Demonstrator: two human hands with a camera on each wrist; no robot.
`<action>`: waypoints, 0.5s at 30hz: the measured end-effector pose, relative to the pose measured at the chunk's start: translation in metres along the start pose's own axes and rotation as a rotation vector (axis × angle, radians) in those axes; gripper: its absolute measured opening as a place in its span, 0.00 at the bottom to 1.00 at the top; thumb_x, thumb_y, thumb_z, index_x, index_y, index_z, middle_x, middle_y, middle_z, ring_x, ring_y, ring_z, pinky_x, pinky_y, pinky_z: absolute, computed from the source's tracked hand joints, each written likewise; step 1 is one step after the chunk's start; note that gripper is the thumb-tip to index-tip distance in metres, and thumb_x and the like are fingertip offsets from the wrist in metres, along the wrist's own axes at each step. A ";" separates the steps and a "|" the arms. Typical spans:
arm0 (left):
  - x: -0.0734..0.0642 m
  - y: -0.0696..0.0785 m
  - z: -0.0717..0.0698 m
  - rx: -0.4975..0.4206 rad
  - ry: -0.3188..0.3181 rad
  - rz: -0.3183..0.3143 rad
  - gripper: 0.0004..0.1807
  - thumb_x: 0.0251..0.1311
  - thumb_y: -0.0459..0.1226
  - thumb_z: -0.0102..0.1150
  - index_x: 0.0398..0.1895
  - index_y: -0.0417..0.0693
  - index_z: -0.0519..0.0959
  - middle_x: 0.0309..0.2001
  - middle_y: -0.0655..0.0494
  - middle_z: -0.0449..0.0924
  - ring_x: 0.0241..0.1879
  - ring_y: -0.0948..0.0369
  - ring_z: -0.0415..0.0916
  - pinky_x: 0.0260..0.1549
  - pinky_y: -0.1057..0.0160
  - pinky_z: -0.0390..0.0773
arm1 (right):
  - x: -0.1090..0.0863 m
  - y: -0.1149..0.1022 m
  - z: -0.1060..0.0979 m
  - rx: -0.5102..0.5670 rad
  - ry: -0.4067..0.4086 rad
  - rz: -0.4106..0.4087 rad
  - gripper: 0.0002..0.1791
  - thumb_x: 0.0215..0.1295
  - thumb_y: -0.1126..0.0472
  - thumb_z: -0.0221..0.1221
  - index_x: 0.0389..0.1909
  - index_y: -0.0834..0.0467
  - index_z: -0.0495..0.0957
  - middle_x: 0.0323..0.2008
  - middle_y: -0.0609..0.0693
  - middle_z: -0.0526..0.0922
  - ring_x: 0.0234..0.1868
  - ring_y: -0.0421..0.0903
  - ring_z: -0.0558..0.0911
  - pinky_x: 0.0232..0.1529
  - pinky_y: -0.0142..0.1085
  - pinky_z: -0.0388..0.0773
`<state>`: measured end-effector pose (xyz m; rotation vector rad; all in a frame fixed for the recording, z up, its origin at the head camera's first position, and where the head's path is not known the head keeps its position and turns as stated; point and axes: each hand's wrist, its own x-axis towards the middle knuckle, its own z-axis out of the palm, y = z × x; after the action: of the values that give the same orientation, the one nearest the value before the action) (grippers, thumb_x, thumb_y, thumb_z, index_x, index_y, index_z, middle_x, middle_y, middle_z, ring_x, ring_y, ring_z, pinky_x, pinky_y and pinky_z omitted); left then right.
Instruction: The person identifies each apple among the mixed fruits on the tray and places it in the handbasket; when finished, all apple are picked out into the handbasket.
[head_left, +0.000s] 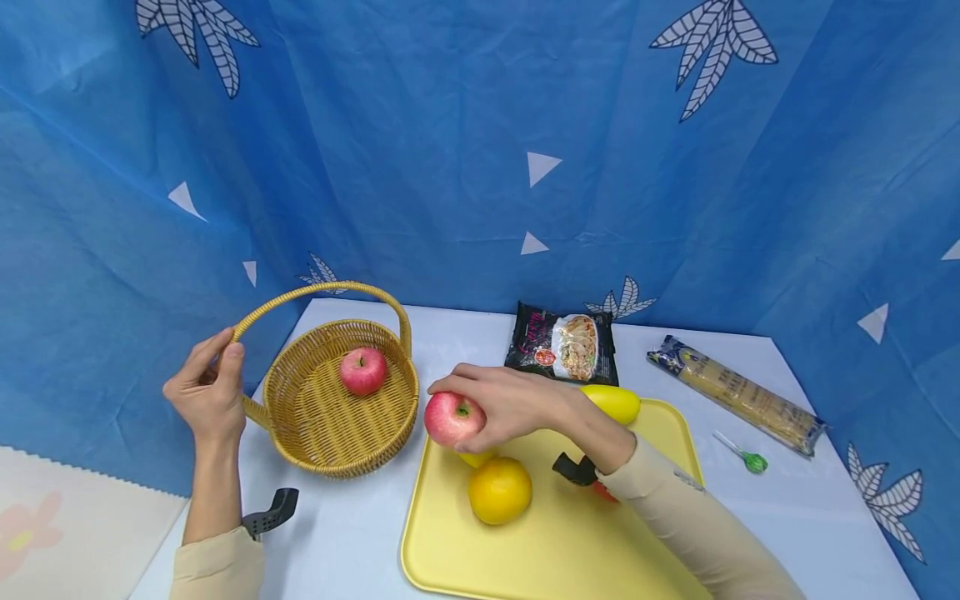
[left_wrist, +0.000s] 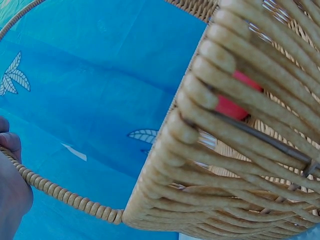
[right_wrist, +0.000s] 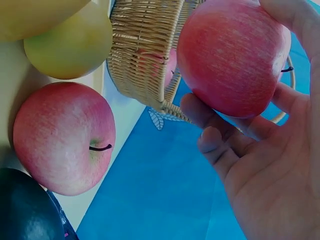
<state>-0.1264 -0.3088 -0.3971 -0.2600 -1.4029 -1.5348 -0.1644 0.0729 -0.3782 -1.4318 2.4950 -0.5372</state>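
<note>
My left hand (head_left: pixel 212 387) grips the handle (head_left: pixel 322 289) of a round wicker basket (head_left: pixel 408 400) at the left. Inside the basket lies a red apple (head_left: pixel 363 372), glimpsed through the weave in the left wrist view. A second apple (head_left: pixel 454 419) is in my right hand (head_left: pixel 517 404), fingers and thumb around it, above the tray's upper left corner and right of the basket. In the right wrist view another apple (right_wrist: pixel 65 137) sits on the tray; the right arm covers it in the head view.
The yellow tray (head_left: pixel 480 567) bears an orange-yellow round fruit (head_left: pixel 500 491) and a long yellow item (head_left: pixel 613 403). A dark rounded object (right_wrist: pixel 25 207) shows in the right wrist view. Behind are a black food packet (head_left: pixel 573 343), a noodle pack (head_left: pixel 738 393) and a green lollipop (head_left: pixel 754 462).
</note>
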 end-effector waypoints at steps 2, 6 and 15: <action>0.000 0.000 0.000 -0.011 0.001 0.000 0.12 0.56 0.19 0.64 0.43 0.18 0.81 0.34 0.50 0.87 0.15 0.69 0.64 0.17 0.78 0.64 | 0.002 -0.001 0.001 -0.001 0.001 0.001 0.40 0.54 0.33 0.65 0.69 0.34 0.67 0.55 0.36 0.70 0.45 0.34 0.77 0.45 0.30 0.78; 0.000 0.000 0.000 -0.011 -0.001 -0.002 0.12 0.56 0.19 0.63 0.43 0.18 0.81 0.34 0.51 0.87 0.15 0.69 0.64 0.17 0.78 0.64 | 0.006 -0.001 0.003 0.003 0.008 0.001 0.39 0.54 0.33 0.65 0.68 0.33 0.67 0.56 0.37 0.70 0.46 0.34 0.76 0.45 0.30 0.78; 0.000 -0.001 -0.001 0.001 -0.003 0.000 0.12 0.56 0.19 0.63 0.43 0.18 0.81 0.34 0.53 0.87 0.15 0.69 0.64 0.17 0.78 0.64 | 0.014 -0.001 0.006 0.018 0.003 -0.003 0.38 0.52 0.33 0.66 0.66 0.32 0.68 0.54 0.35 0.70 0.45 0.33 0.76 0.45 0.30 0.77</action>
<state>-0.1265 -0.3095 -0.3976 -0.2622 -1.4062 -1.5347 -0.1689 0.0588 -0.3830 -1.4299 2.4845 -0.5611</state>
